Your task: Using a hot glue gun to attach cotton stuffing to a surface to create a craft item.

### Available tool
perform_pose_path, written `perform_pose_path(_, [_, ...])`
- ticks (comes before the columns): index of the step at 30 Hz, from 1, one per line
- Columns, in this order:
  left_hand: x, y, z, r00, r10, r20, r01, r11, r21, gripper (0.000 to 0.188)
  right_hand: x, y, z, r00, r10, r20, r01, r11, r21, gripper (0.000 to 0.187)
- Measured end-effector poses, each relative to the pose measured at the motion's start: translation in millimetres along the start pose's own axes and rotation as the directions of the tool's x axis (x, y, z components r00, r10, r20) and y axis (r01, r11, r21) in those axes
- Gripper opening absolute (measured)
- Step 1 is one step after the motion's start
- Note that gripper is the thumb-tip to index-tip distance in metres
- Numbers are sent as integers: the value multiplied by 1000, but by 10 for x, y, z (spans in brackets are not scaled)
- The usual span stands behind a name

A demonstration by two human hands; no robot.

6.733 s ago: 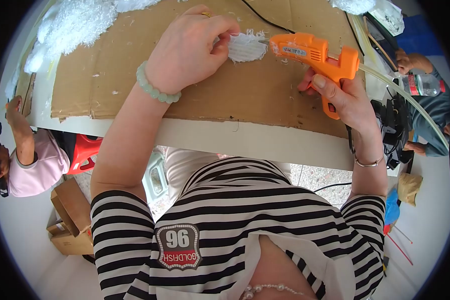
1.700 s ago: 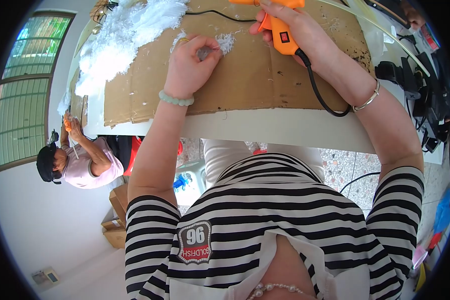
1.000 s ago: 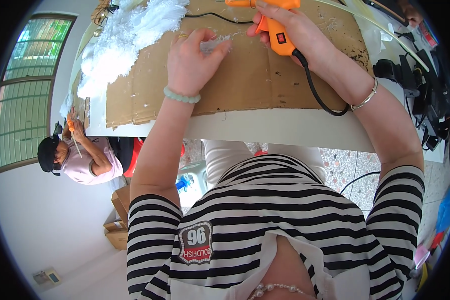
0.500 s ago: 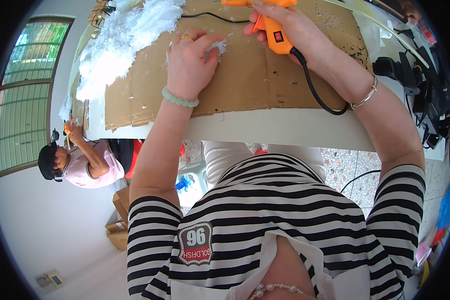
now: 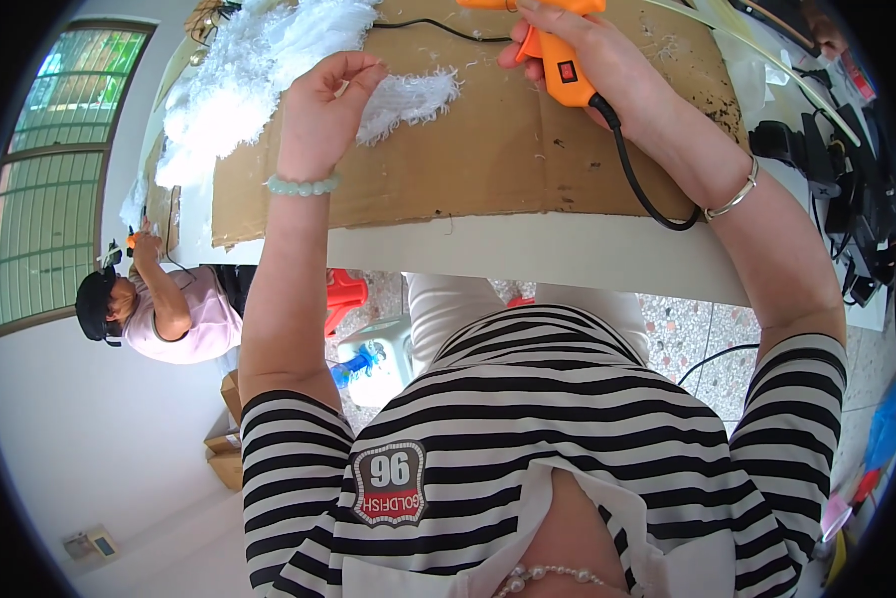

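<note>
My right hand is wrapped round an orange glue gun with a black cord, at the top of the view. The gun's nozzle end is cut off by the upper edge. A small piece of white fluffy material lies on the brown cardboard. Just left of that piece, my left hand is raised, its thumb and fingertips pinched together. Whatever the pinch holds, if anything, is too small to make out.
A big heap of white fluffy material covers the cardboard's left side. Black devices and cords crowd the table's right end. Beyond the left edge, another person works with an orange tool. A white jug stands below the table.
My left hand has moved left off the small white fluffy piece, which now lies uncovered. My right hand and the glue gun have shifted slightly right.
</note>
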State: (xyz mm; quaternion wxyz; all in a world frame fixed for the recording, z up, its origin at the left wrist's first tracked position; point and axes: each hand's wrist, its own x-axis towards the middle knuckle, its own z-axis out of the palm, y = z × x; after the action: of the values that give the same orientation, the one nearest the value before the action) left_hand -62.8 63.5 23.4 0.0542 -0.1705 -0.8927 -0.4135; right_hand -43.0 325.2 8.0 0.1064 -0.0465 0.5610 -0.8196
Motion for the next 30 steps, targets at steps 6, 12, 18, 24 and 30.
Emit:
perform_pose_path(6, [-84, 90, 172, 981, 195, 24, -194, 950, 242, 9, -13, -40, 17, 1000, 25, -10, -25, 999, -30, 28])
perform_pose_path(12, [-70, -12, 174, 934, 337, 118, -356, 864, 356, 10, -25, -37, 44, 997, 49, -55, -48, 999, 20, 29])
perform_pose_path(18, [-124, 6, 90, 999, 49, -20, -48, 998, 43, 11, -2, -36, 23, 998, 46, -33, -46, 999, -11, 29])
perform_pose_path(24, [-154, -168, 169, 963, 267, 44, -267, 906, 328, 14, -35, -61, 49, 995, 81, -65, -82, 997, -1, 29])
perform_pose_path(30, [-156, -91, 161, 998, 67, -1, -66, 978, 200, 14, -7, -29, 16, 996, 69, -53, -70, 998, -8, 29])
